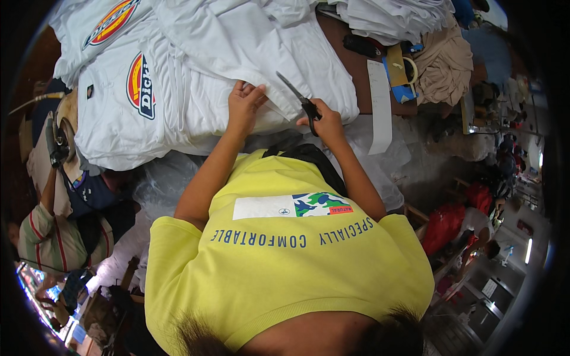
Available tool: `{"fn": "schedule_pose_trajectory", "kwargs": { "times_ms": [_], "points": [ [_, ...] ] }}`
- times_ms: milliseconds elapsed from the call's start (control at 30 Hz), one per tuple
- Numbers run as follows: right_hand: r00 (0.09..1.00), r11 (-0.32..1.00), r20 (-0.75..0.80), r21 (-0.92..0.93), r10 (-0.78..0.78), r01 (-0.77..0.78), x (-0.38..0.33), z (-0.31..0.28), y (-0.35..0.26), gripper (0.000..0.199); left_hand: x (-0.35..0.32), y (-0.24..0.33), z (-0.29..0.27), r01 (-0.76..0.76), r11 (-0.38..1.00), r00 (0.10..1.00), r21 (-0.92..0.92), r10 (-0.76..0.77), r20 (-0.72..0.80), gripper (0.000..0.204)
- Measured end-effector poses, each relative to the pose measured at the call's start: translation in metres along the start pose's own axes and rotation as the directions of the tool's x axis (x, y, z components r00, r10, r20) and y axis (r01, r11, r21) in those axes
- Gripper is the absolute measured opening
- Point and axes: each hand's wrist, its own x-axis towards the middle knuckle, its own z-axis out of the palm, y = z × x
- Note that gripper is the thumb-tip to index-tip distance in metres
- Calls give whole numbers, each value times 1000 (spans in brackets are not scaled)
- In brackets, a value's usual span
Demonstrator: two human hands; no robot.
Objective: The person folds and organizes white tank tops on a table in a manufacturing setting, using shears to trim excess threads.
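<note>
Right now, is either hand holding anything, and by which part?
The right hand holds scissors by the black handles, blades pointing away. The left hand rests flat on white cloth, gripping nothing.

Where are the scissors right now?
In the head view, the black scissors are in the right hand, near the top middle, blades pointing up-left over the white garment, just right of the left hand resting on the cloth.

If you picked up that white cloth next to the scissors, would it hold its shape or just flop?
The white cloth would probably flop: it already lies in soft folds and creases across the table. It looks thin, so likely light, though stacked layers could add weight. Its edge bends under the left hand, so it should slide and bunch when pushed.
</note>
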Motion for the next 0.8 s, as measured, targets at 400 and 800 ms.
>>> {"fn": "schedule_pose_trajectory", "kwargs": {
  "times_ms": [400,800],
  "points": [
    [989,973,-141,230,45,-12,9,0,-8,48,0,-1,-3,-24,995,998,92,18,63,63],
    [999,998,23,61,-25,24,23,40,-19,31,16,-5,-20,61,998,998,12,-60,-21,36]
  ]
}}
